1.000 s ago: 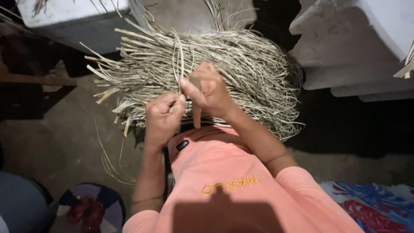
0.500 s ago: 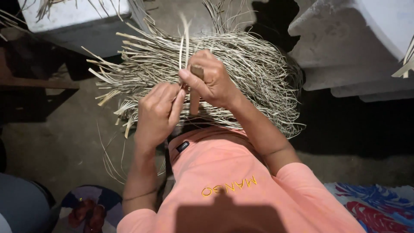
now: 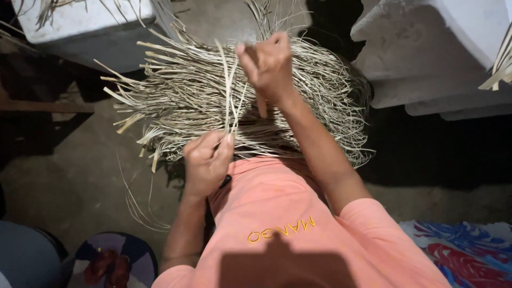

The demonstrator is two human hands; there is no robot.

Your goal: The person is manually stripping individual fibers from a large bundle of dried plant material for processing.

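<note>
The right hand (image 3: 269, 64) in the upper middle of the frame shows only its back, so what its fingers pinch cannot be told, and the left hand (image 3: 207, 160) at centre hides the lower ends of the thin strips (image 3: 230, 90) under its curled fingers. The forearm and the salmon shirt (image 3: 282, 213) cover the near part of the heap of dried strips (image 3: 181, 90). The white block (image 3: 442, 48) at upper right, the patterned cloth (image 3: 469, 250) at lower right and the round object (image 3: 114, 261) at lower left are cut off by the frame edges.
</note>
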